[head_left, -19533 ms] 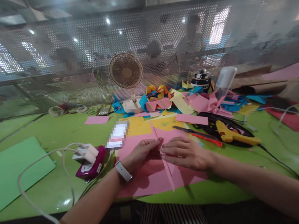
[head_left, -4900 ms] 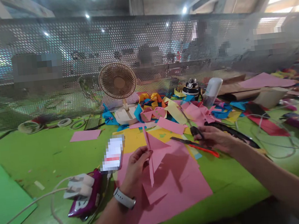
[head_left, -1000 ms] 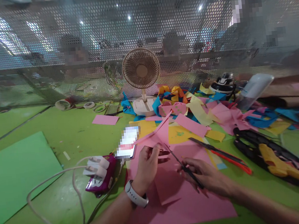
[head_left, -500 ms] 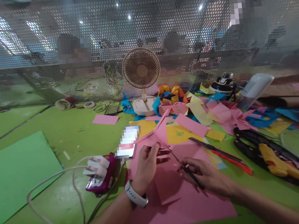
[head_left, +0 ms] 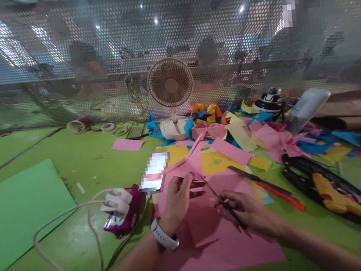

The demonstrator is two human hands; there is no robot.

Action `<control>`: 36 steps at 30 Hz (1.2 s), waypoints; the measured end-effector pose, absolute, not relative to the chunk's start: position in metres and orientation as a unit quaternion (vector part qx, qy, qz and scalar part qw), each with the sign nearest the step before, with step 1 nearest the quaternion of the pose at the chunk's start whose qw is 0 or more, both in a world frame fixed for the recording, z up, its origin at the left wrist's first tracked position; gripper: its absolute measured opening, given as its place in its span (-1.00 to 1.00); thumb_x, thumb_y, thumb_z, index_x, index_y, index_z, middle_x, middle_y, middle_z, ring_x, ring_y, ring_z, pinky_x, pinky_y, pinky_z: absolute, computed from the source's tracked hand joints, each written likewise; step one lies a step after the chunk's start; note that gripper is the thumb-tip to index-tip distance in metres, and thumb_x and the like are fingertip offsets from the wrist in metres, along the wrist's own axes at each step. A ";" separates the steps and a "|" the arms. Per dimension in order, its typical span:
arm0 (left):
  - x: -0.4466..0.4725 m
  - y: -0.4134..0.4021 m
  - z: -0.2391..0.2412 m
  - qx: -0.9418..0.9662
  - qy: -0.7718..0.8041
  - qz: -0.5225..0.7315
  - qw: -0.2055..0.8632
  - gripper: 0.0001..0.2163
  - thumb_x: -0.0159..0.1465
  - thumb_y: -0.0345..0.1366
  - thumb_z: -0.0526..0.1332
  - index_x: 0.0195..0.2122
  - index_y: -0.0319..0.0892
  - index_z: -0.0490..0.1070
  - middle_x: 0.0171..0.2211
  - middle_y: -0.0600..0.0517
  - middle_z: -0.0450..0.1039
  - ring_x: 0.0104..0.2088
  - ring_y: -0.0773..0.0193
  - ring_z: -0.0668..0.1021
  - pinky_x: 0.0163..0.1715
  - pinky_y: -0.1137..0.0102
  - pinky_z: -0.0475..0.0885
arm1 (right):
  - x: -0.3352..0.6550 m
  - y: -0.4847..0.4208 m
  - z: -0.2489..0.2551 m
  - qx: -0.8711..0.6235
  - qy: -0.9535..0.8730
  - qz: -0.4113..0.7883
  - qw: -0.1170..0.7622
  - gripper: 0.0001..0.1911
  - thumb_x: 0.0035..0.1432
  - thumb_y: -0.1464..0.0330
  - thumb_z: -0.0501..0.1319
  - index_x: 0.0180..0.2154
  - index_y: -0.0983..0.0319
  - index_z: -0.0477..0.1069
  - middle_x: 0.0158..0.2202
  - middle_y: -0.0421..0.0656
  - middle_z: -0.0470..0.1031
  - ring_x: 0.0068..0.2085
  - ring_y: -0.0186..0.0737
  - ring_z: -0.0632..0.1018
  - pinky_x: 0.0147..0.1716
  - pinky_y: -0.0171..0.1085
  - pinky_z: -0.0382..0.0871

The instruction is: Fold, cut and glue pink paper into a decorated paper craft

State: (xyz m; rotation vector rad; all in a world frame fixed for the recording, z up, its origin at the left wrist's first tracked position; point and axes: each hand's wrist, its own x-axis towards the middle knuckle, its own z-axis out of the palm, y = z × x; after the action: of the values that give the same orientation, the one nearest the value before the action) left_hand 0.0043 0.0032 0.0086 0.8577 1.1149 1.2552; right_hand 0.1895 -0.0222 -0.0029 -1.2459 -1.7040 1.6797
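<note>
My left hand [head_left: 180,197], with a white-banded watch at the wrist, pinches a folded pink paper shape [head_left: 193,163] between thumb and fingers. The shape has narrow pointed arms reaching up and to the left. In my right hand [head_left: 243,212] is a pair of dark-handled scissors [head_left: 228,211], seen nearly edge-on. Their thin blades point up and left, with the tip at the lower edge of the folded paper. Whether the blades are parted cannot be made out. Beneath both hands lies a large pink sheet [head_left: 243,253], with a smaller pink piece on it.
A lit phone [head_left: 154,172] and a purple device with white plugs [head_left: 119,207] lie left, trailing cables. An orange-handled cutter [head_left: 282,194] and a yellow glue gun [head_left: 343,200] lie right. Behind stand a fan [head_left: 171,85] and heaped paper scraps [head_left: 270,137]. Green card [head_left: 24,210] lies far left.
My hands, the folded paper and the scissors stay almost exactly where they were. Behind the mesh screen, a blurred figure at upper right has shifted slightly.
</note>
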 end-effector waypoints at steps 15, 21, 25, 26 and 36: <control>0.004 0.004 0.009 0.380 0.469 0.536 0.591 -0.75 0.14 -0.16 0.22 -0.47 -0.28 0.35 -0.35 -0.09 0.50 -0.27 0.09 0.57 -0.40 0.30 0.53 | 0.190 -0.021 -0.010 -0.454 -0.608 0.609 0.231 -0.68 0.04 0.13 0.22 -0.37 0.25 0.25 -0.57 -0.33 0.21 -0.60 -0.48 0.20 -0.68 -0.46 0.05; 0.004 0.003 0.008 0.380 0.468 0.539 0.589 -0.75 0.13 -0.16 0.23 -0.47 -0.29 0.37 -0.33 -0.11 0.49 -0.26 0.09 0.57 -0.39 0.29 0.53 | 0.189 -0.021 -0.009 -0.451 -0.603 0.615 0.234 -0.70 0.05 0.15 0.22 -0.39 0.24 0.24 -0.58 -0.33 0.20 -0.60 -0.49 0.19 -0.68 -0.46 0.05; 0.004 0.003 0.008 0.371 0.472 0.542 0.588 -0.76 0.12 -0.17 0.24 -0.48 -0.28 0.34 -0.36 -0.08 0.49 -0.28 0.10 0.57 -0.39 0.29 0.54 | 0.189 -0.021 -0.011 -0.459 -0.600 0.614 0.231 -0.68 0.03 0.12 0.22 -0.37 0.25 0.26 -0.58 -0.33 0.18 -0.61 -0.47 0.19 -0.68 -0.45 0.08; 0.005 0.004 0.008 0.368 0.473 0.543 0.588 -0.76 0.12 -0.17 0.24 -0.49 -0.27 0.34 -0.38 -0.07 0.48 -0.29 0.10 0.57 -0.39 0.30 0.54 | 0.189 -0.021 -0.011 -0.458 -0.600 0.614 0.231 -0.68 0.03 0.12 0.22 -0.38 0.25 0.27 -0.59 -0.33 0.18 -0.61 -0.47 0.19 -0.68 -0.45 0.08; 0.004 0.005 0.011 0.389 0.463 0.536 0.589 -0.76 0.13 -0.17 0.22 -0.49 -0.25 0.33 -0.38 -0.06 0.50 -0.27 0.09 0.58 -0.41 0.32 0.54 | 0.189 -0.020 -0.011 -0.450 -0.605 0.611 0.241 -0.71 0.04 0.17 0.23 -0.38 0.26 0.29 -0.57 -0.31 0.22 -0.59 -0.47 0.21 -0.66 -0.46 0.04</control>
State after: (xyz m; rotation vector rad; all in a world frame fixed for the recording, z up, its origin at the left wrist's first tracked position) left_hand 0.0043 0.0053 0.0106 0.9063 1.0772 1.2474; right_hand 0.1893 -0.0197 -0.0111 -1.2321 -1.6557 1.6713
